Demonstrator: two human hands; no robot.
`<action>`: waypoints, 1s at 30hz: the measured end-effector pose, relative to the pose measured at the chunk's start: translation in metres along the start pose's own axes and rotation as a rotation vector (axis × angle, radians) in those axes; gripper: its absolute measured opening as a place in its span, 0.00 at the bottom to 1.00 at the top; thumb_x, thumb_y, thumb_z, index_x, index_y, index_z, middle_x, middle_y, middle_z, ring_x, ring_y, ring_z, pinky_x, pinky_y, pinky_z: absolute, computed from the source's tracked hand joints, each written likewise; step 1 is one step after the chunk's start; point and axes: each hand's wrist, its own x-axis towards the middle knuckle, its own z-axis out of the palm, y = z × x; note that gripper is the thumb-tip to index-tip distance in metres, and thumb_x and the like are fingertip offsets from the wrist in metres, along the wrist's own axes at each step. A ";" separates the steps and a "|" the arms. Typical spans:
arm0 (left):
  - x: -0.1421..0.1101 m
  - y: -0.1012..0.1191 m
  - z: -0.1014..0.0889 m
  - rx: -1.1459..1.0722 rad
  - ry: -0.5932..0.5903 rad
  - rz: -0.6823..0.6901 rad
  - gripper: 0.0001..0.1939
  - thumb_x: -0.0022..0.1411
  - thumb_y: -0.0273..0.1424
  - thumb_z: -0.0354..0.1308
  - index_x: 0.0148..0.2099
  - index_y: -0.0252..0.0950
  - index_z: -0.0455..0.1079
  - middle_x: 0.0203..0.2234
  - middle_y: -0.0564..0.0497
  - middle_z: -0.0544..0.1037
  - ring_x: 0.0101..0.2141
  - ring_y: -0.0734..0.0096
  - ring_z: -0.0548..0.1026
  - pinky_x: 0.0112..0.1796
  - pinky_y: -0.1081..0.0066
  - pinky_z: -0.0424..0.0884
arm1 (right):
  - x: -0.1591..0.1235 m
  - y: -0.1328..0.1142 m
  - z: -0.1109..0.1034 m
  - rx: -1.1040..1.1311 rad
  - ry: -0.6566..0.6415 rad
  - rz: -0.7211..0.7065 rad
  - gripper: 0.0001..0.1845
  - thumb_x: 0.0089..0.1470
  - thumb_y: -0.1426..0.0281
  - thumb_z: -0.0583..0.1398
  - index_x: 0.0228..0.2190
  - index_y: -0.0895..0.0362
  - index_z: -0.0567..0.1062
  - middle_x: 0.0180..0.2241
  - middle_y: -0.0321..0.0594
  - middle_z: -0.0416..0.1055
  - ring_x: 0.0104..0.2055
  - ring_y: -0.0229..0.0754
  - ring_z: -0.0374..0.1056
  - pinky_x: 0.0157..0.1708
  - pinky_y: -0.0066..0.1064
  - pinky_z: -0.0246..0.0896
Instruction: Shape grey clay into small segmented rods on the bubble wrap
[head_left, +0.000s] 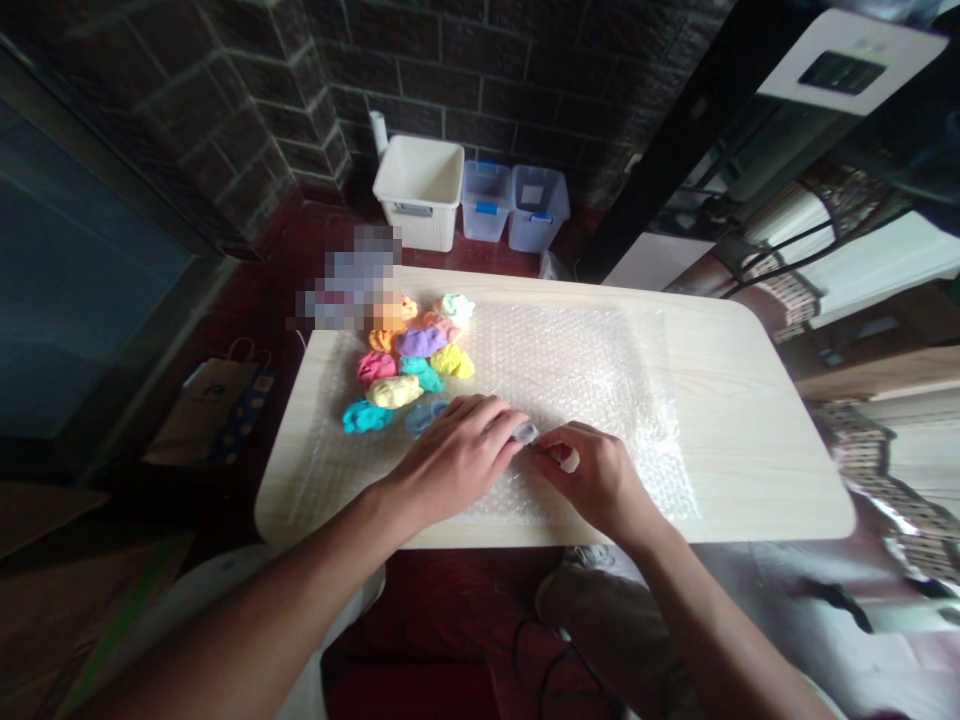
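My left hand (463,455) is closed with its fingers bent over a small grey lump (525,433), which looks like soft modelling clay and shows at the fingertips. To its right, my right hand (592,465) pinches something thin and dark close to that lump; its kind cannot be made out. A small white piece (570,460) shows against the right fingers. Both hands are low over a sheet of bubble wrap (555,350). Beside the left hand lies a blue-grey lump (421,418), partly hidden. Beyond it are several coloured clay lumps, among them purple (421,343), yellow (452,361) and teal (366,416).
The bubble wrap covers much of a pale wooden table (757,430) with rounded corners. Past the far edge, a cream bin (420,180) and two clear boxes (486,200) stand by a dark brick wall. A paper bag (214,405) sits on the floor at left.
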 end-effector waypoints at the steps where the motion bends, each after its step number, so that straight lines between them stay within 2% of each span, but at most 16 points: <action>1: -0.001 0.001 0.000 0.001 -0.014 0.005 0.13 0.75 0.29 0.51 0.57 0.33 0.71 0.47 0.42 0.77 0.48 0.56 0.74 0.51 0.58 0.68 | 0.000 0.000 0.000 -0.008 -0.011 0.005 0.05 0.55 0.76 0.66 0.33 0.55 0.83 0.29 0.39 0.79 0.29 0.43 0.74 0.32 0.34 0.67; 5: -0.002 0.004 -0.001 -0.009 -0.050 0.002 0.14 0.75 0.30 0.50 0.55 0.31 0.71 0.46 0.41 0.76 0.46 0.54 0.75 0.49 0.56 0.69 | 0.000 0.001 -0.006 0.052 0.022 0.026 0.06 0.56 0.70 0.69 0.38 0.56 0.83 0.32 0.41 0.81 0.31 0.45 0.74 0.32 0.36 0.68; 8: -0.001 0.004 -0.001 -0.063 -0.067 -0.009 0.13 0.74 0.29 0.49 0.53 0.32 0.72 0.44 0.42 0.76 0.45 0.55 0.75 0.48 0.57 0.69 | -0.001 -0.004 -0.013 0.232 0.084 0.038 0.11 0.61 0.65 0.67 0.43 0.55 0.83 0.37 0.44 0.82 0.35 0.47 0.76 0.34 0.37 0.70; 12: -0.001 0.004 -0.002 -0.192 -0.076 -0.009 0.10 0.73 0.29 0.49 0.49 0.33 0.71 0.42 0.43 0.76 0.43 0.58 0.75 0.46 0.61 0.70 | -0.005 -0.015 -0.019 0.418 0.033 -0.084 0.10 0.64 0.69 0.65 0.45 0.52 0.85 0.42 0.45 0.83 0.41 0.48 0.78 0.41 0.40 0.73; 17: -0.003 0.005 -0.003 -0.310 -0.067 -0.005 0.10 0.74 0.31 0.48 0.47 0.33 0.69 0.40 0.46 0.76 0.40 0.62 0.75 0.41 0.65 0.68 | -0.005 -0.018 -0.021 0.370 0.009 -0.179 0.11 0.64 0.72 0.65 0.45 0.50 0.85 0.40 0.44 0.82 0.40 0.47 0.78 0.40 0.39 0.73; 22: -0.004 0.007 -0.004 -0.356 -0.074 -0.014 0.08 0.71 0.35 0.56 0.45 0.35 0.68 0.35 0.52 0.73 0.35 0.68 0.72 0.36 0.69 0.64 | -0.003 -0.019 -0.021 0.349 0.006 -0.236 0.09 0.64 0.74 0.65 0.43 0.51 0.85 0.38 0.43 0.82 0.39 0.45 0.78 0.39 0.37 0.72; 30: -0.002 0.008 -0.004 -0.494 -0.041 -0.037 0.10 0.72 0.31 0.55 0.35 0.36 0.64 0.28 0.57 0.66 0.30 0.74 0.65 0.32 0.72 0.57 | -0.007 -0.027 -0.020 0.268 0.043 -0.254 0.04 0.63 0.75 0.65 0.39 0.55 0.80 0.34 0.40 0.79 0.35 0.43 0.76 0.36 0.34 0.70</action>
